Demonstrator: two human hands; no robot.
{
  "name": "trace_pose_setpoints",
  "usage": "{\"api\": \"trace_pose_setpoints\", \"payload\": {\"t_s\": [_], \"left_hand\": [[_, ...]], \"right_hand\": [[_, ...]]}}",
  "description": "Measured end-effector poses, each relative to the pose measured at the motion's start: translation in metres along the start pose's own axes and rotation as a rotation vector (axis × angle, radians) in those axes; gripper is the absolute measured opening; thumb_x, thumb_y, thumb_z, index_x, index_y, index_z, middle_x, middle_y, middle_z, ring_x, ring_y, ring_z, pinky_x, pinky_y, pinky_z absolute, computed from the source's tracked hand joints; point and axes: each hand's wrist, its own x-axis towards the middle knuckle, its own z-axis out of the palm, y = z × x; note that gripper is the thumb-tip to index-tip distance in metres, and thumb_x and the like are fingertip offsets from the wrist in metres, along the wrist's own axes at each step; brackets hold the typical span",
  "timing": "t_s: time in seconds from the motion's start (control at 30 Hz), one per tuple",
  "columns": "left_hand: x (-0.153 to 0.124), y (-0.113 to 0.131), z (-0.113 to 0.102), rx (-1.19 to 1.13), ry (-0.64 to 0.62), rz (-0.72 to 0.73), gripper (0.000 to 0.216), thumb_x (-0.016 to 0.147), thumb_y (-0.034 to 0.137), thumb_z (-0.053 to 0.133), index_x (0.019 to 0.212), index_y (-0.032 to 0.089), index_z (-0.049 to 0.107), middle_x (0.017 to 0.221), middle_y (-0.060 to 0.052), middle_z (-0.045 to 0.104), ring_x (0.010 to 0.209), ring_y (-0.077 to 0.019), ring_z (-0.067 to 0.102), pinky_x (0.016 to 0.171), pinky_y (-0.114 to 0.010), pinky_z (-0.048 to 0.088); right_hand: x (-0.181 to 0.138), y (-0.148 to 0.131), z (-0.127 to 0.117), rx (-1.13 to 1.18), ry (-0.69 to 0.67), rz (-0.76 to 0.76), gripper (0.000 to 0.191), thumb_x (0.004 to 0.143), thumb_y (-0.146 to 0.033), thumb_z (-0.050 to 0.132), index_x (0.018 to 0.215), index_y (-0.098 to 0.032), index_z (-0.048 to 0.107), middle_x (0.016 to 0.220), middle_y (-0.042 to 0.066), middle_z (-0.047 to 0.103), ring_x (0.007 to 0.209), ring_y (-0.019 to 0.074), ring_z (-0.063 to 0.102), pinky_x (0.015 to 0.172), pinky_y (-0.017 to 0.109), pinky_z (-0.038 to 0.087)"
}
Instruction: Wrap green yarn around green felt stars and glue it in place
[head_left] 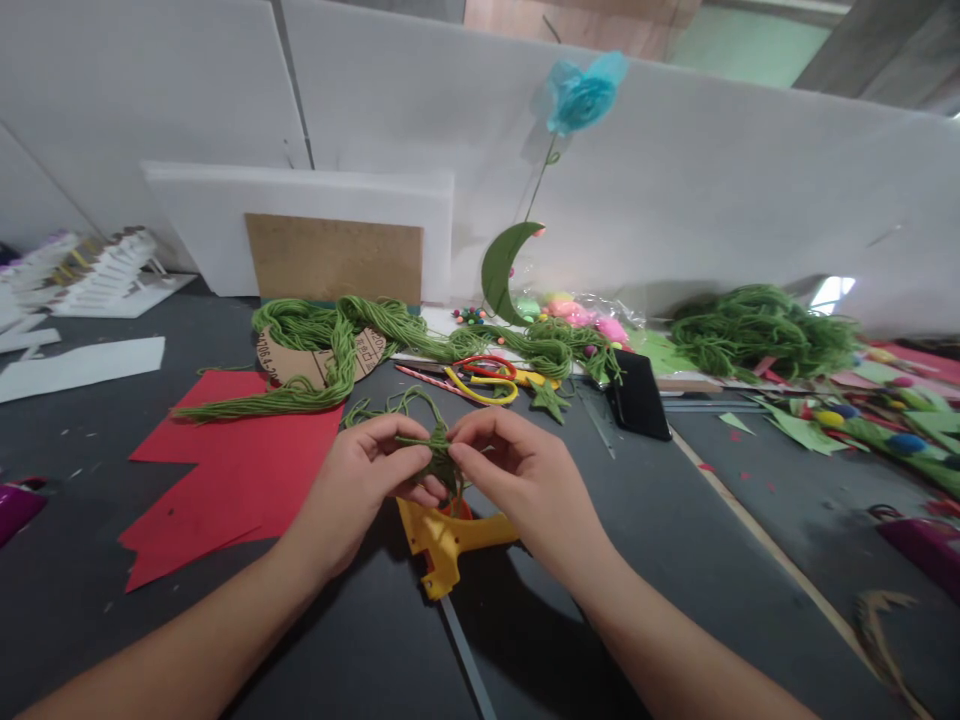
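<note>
My left hand [382, 465] pinches green yarn [414, 440] between thumb and forefinger. From the other side, the thumb and forefinger of my right hand [517, 470] close on the same small yarn-wound green piece [442, 462], whose full shape the fingers hide. Loose strands loop up behind it toward the table. Just below both hands lies a yellow glue gun [442, 545], with a greyish stick [466, 655] running from it toward me. A small green star [550, 400] rests beyond my right hand.
Red paper [240, 480] lies at left, under part of a green yarn hank [300, 390]. Scissors with red and yellow handles [484, 382] and a black phone [637, 395] are ahead. A green crescent [501, 270] with a blue flower [585, 95] stands at the partition. More yarn [765, 330] sits right.
</note>
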Motion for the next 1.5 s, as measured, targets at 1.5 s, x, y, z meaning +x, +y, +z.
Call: {"api": "trace_pose_setpoints", "payload": {"t_s": [1.5], "left_hand": [[0.001, 0.007, -0.007, 0.418, -0.151, 0.089, 0.008, 0.066, 0.018, 0.057, 0.075, 0.017, 0.058, 0.068, 0.002, 0.055, 0.067, -0.0129, 0.050, 0.061, -0.023, 0.039]], "right_hand": [[0.003, 0.000, -0.005, 0.017, -0.063, 0.144, 0.005, 0.066, -0.012, 0.051, 0.065, -0.016, 0.052, 0.054, -0.006, 0.046, 0.050, 0.0066, 0.041, 0.048, 0.018, 0.033]]}}
